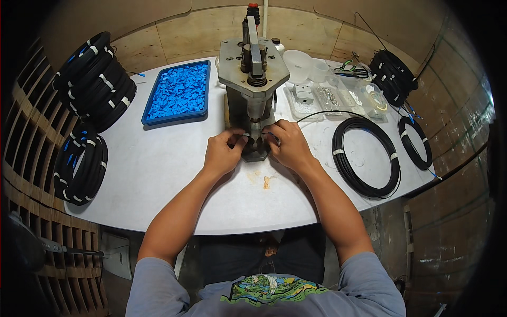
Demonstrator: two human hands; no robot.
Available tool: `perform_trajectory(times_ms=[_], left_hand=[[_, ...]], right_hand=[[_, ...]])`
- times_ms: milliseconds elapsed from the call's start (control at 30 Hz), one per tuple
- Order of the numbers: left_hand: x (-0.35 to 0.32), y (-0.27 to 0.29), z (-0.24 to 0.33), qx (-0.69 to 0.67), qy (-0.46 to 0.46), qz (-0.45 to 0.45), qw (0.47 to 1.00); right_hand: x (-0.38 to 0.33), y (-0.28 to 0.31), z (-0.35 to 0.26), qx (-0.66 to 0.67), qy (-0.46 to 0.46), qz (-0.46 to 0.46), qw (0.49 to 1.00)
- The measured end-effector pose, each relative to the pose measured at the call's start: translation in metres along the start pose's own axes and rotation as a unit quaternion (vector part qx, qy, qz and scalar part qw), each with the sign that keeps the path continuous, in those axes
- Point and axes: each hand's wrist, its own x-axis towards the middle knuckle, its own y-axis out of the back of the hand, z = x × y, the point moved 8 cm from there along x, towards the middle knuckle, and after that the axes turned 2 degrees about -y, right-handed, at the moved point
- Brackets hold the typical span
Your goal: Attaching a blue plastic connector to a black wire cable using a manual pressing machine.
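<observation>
A metal press (252,84) with an upright lever stands in the middle of the table. At the foot of its ram, my left hand (224,151) is closed in a pinch from the left side; a small pale bit shows at the fingertips, too small to name. From the other side, my right hand (288,142) pinches the end of a black cable (327,112). That cable arcs away to the right toward a coil of black cable (339,168) tied with white bands. Both hands' fingertips are close to the press, partly hidden by it and by the fingers.
A dark blue tray (174,122) full of small blue plastic pieces lies left of the press. Stacked black cable coils (97,87) stand at the far left, with more coils (393,76) at the back right. Clear boxes of small parts (330,100) sit behind my right hand.
</observation>
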Motion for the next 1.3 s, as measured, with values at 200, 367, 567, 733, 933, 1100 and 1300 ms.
perform_trajectory(times_ms=[200, 367, 567, 733, 933, 1100, 1300], left_hand=[[0.0010, 0.0004, -0.0008, 0.010, -0.013, 0.000, 1.000], [0.0012, 0.0005, -0.0017, 0.011, -0.018, 0.003, 1.000], [0.0005, 0.0002, -0.0012, 0.006, -0.012, 0.000, 1.000], [0.0002, 0.0002, -0.0033, 0.003, -0.014, 0.000, 1.000], [0.0001, 0.0003, -0.0012, 0.004, -0.013, 0.002, 1.000], [-0.0003, 0.0014, -0.0005, 0.006, -0.010, 0.004, 1.000], [0.0000, 0.0009, 0.0014, 0.016, -0.006, -0.002, 1.000]], right_hand=[[0.0004, 0.0000, -0.0002, 0.002, 0.000, 0.004, 1.000], [0.0010, -0.0002, 0.0001, 0.009, 0.008, 0.008, 1.000], [0.0008, 0.0013, -0.0013, 0.007, 0.008, 0.012, 1.000], [0.0010, 0.0032, -0.0034, 0.014, 0.012, 0.018, 1.000], [0.0007, 0.0032, -0.0026, 0.014, 0.012, 0.018, 1.000], [0.0014, 0.0029, -0.0031, 0.014, 0.015, 0.020, 1.000], [0.0011, 0.0027, -0.0015, 0.017, 0.018, 0.025, 0.999]])
